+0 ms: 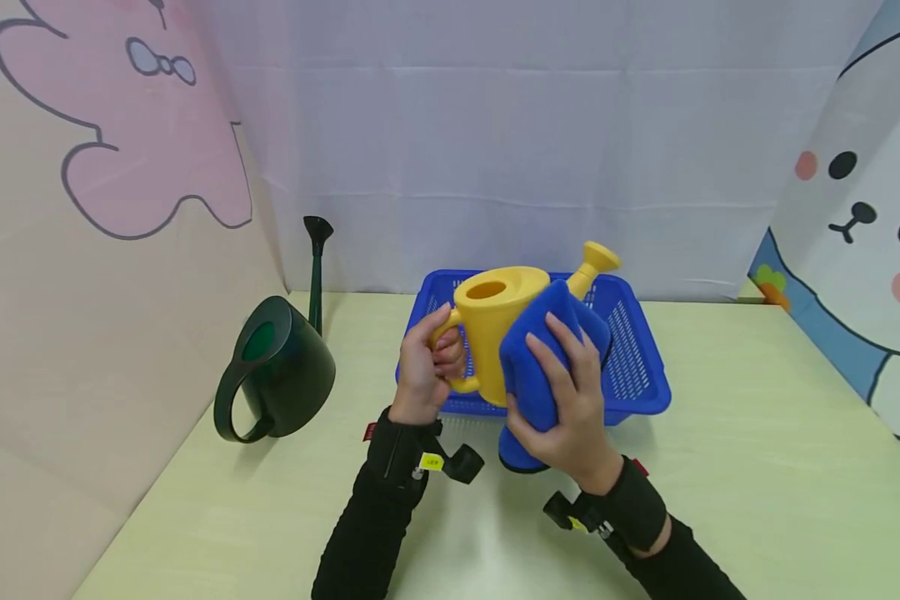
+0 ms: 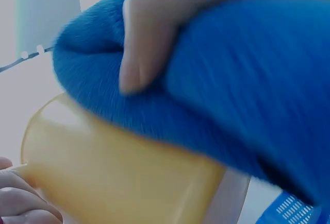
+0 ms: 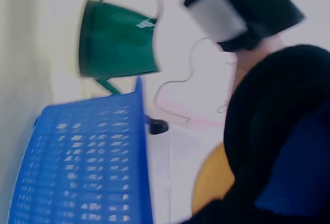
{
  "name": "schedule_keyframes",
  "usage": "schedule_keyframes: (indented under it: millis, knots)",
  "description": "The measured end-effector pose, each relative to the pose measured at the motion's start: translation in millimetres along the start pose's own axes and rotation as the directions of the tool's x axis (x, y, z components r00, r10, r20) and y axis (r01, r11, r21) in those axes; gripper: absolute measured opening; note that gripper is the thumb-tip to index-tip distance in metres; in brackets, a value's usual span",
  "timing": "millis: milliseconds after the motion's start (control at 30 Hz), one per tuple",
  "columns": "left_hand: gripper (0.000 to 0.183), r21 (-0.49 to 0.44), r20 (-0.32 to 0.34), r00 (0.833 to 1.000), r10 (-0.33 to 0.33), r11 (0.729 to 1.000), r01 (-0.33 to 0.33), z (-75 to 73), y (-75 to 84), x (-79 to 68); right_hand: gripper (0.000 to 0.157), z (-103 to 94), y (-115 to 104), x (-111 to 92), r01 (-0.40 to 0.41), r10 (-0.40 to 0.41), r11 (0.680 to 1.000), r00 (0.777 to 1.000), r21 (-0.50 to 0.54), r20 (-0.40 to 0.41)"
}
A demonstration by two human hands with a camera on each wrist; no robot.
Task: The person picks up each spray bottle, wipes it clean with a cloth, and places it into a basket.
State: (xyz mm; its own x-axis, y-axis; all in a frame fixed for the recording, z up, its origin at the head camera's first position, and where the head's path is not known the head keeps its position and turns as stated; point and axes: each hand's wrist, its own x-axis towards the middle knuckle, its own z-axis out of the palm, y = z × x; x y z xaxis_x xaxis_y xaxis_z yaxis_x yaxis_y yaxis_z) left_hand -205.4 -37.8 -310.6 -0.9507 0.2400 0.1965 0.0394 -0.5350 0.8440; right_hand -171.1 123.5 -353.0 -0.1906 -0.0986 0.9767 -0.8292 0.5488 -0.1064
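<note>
My left hand grips the handle of a yellow watering can, its spout pointing to the right. A folded blue cloth is held in my right hand against the can's right side, fingers spread over it. In the left wrist view the thumb presses into the fuzzy cloth, which lies along the yellow can's wall. The can is held up over the front part of a blue plastic basket. Part of the can's body and spout base is hidden by the cloth.
A dark green watering can stands on the pale table to the left, its spout toward the back. Behind the basket hangs a white curtain. Printed cloth walls with cartoon figures flank the table on both sides.
</note>
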Motion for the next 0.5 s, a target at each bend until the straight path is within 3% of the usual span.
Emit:
schedule_keyframes:
  millis: [133,267,367,500]
  knots:
    - [0.041,0.007,-0.008,1.0,0.028,1.0,-0.028,0.9,-0.1,0.3,0.05,8.2,-6.5,-3.6,0.17,-0.162,0.976,0.985,-0.14,0.066]
    - [0.04,-0.008,-0.017,0.999,0.035,0.999,-0.035,2.3,-0.3,0.3,0.05,14.0,-12.5,-8.9,0.31,-0.266,0.92,0.943,-0.238,0.201]
    - [0.039,-0.025,-0.022,0.999,0.026,0.999,-0.027,2.9,-0.3,0.3,0.05,16.5,-14.0,-11.8,0.355,-0.29,0.896,0.923,-0.268,0.254]
    - [0.038,-0.025,-0.028,0.999,0.034,0.999,-0.034,2.9,0.1,0.7,0.049,16.6,-11.9,-10.6,0.33,-0.286,0.913,0.937,-0.238,0.201]
